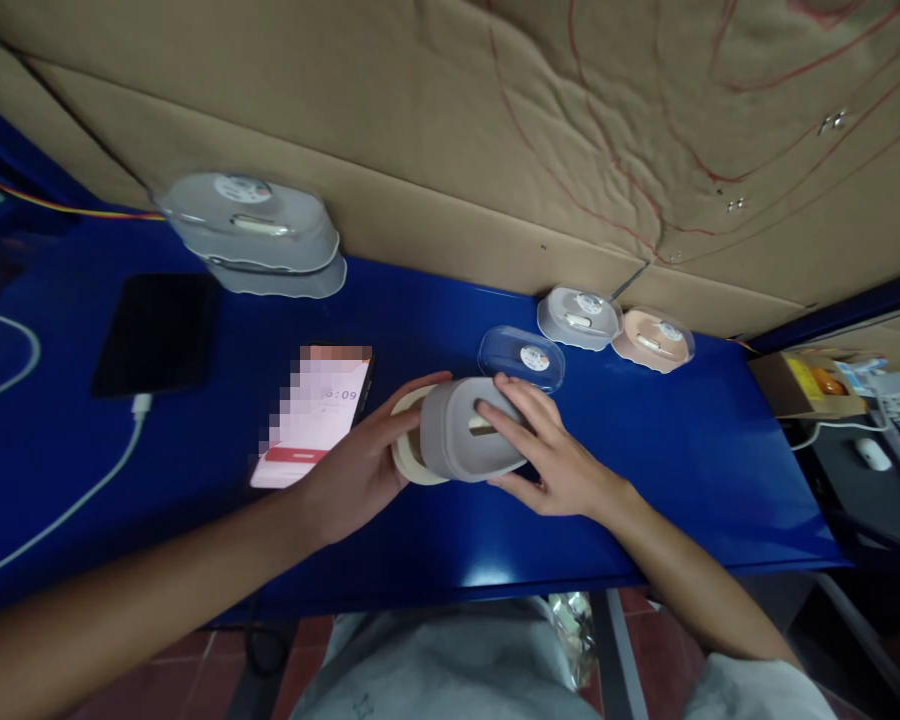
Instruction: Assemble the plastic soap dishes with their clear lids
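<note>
Over the blue table, both hands hold an oval grey plastic box [442, 440] with a small slot in its face. A cream oval part [414, 470] sits against the grey box's left end; whether the two are joined I cannot tell. My left hand [352, 475] is closed round the cream part, its fingers partly hidden behind. My right hand [559, 455] grips the grey box from the right, fingers across its slotted face. Just behind the hands lies a clear oval lid [506, 362] with a round sticker.
Against the cardboard wall stand a grey lidded box [570, 325], a peach one [649, 345] and stacked larger grey ones [270, 250]. A lit phone [330, 400] and a black tablet [157, 335] with a white cable [112, 475] lie left. A cardboard box [795, 385] stands right.
</note>
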The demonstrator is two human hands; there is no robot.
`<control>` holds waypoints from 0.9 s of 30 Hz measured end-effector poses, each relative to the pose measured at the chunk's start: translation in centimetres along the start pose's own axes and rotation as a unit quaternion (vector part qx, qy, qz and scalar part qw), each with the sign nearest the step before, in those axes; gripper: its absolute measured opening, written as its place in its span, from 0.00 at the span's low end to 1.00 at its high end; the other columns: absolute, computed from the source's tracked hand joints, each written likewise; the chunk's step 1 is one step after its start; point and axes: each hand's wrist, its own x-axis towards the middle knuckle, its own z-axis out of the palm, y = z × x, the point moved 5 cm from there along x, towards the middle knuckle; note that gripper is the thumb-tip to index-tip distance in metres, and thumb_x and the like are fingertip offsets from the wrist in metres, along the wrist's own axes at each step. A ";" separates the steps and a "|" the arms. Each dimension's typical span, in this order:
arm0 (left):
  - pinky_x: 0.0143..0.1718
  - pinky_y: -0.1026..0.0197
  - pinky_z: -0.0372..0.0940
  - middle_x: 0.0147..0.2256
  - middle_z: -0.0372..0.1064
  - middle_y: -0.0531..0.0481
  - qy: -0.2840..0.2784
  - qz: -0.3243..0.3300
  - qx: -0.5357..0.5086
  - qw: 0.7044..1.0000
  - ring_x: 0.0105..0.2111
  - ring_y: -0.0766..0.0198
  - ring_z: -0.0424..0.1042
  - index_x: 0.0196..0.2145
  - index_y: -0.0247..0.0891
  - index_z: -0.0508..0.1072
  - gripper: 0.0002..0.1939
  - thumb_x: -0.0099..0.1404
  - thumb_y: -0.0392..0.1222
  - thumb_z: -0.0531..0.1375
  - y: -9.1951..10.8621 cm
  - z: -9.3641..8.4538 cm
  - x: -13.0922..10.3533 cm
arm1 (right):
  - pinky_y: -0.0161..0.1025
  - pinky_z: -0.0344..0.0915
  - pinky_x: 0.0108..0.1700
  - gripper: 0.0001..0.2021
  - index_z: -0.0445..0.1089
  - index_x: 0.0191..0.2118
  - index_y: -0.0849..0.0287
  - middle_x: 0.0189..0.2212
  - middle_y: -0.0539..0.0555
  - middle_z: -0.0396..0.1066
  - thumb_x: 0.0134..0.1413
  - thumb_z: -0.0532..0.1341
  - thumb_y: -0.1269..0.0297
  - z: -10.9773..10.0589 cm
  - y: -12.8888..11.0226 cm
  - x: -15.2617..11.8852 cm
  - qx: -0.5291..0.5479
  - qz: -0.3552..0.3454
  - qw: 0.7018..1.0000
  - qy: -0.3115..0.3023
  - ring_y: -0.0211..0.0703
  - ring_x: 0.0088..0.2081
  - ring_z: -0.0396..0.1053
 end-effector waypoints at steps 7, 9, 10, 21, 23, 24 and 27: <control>0.53 0.58 0.71 0.61 0.77 0.50 -0.052 -0.045 -0.008 0.998 0.63 0.51 0.71 0.57 0.49 0.80 0.25 0.74 0.65 0.60 -0.7 1.0 0.0 | 0.65 0.53 0.75 0.43 0.39 0.80 0.54 0.77 0.67 0.51 0.71 0.63 0.54 0.6 -0.8 0.0 -0.023 -0.029 0.999 0.005 0.62 0.78 0.49; 0.53 0.57 0.72 0.63 0.76 0.52 -0.056 -0.043 -0.005 0.998 0.64 0.50 0.71 0.59 0.51 0.79 0.27 0.73 0.68 0.59 -0.9 0.8 -0.1 | 0.65 0.54 0.75 0.44 0.38 0.81 0.53 0.77 0.66 0.51 0.71 0.63 0.53 0.7 -1.0 0.1 -0.027 -0.024 0.999 0.009 0.62 0.77 0.50; 0.53 0.57 0.72 0.63 0.75 0.51 -0.060 -0.035 0.000 0.998 0.64 0.50 0.70 0.59 0.52 0.79 0.28 0.72 0.69 0.60 -0.9 0.8 -0.2 | 0.65 0.55 0.75 0.45 0.38 0.81 0.53 0.77 0.66 0.51 0.70 0.64 0.52 0.8 -0.9 0.1 -0.026 -0.014 0.999 0.011 0.63 0.77 0.50; 0.50 0.55 0.73 0.57 0.79 0.46 -0.048 -0.012 0.040 0.998 0.59 0.45 0.76 0.59 0.46 0.79 0.27 0.66 0.55 0.71 -0.7 0.4 -0.3 | 0.65 0.50 0.76 0.47 0.37 0.81 0.49 0.78 0.63 0.48 0.68 0.56 0.33 0.7 0.7 0.1 0.018 0.020 1.000 0.003 0.63 0.78 0.48; 0.43 0.59 0.74 0.51 0.83 0.46 -0.021 -0.004 0.027 0.999 0.52 0.48 0.79 0.54 0.41 0.82 0.21 0.67 0.52 0.70 -0.3 0.2 -0.1 | 0.68 0.45 0.76 0.46 0.38 0.81 0.47 0.79 0.61 0.46 0.68 0.50 0.30 0.1 2.6 -0.3 0.021 0.058 0.998 0.033 0.63 0.79 0.44; 0.41 0.60 0.74 0.47 0.84 0.46 -0.011 0.002 0.025 1.000 0.49 0.50 0.80 0.51 0.40 0.83 0.18 0.68 0.51 0.70 -0.1 0.2 0.0 | 0.69 0.42 0.76 0.43 0.39 0.80 0.46 0.79 0.61 0.46 0.70 0.48 0.31 -0.2 3.7 -0.5 0.010 0.085 0.995 0.048 0.63 0.79 0.42; 0.37 0.63 0.73 0.39 0.84 0.47 0.009 0.002 0.018 1.000 0.42 0.55 0.81 0.46 0.37 0.84 0.14 0.72 0.49 0.66 0.4 0.1 0.2 | 0.73 0.37 0.75 0.37 0.46 0.79 0.44 0.79 0.59 0.47 0.74 0.48 0.36 -0.6 7.3 -1.2 -0.047 0.171 0.983 0.057 0.64 0.80 0.39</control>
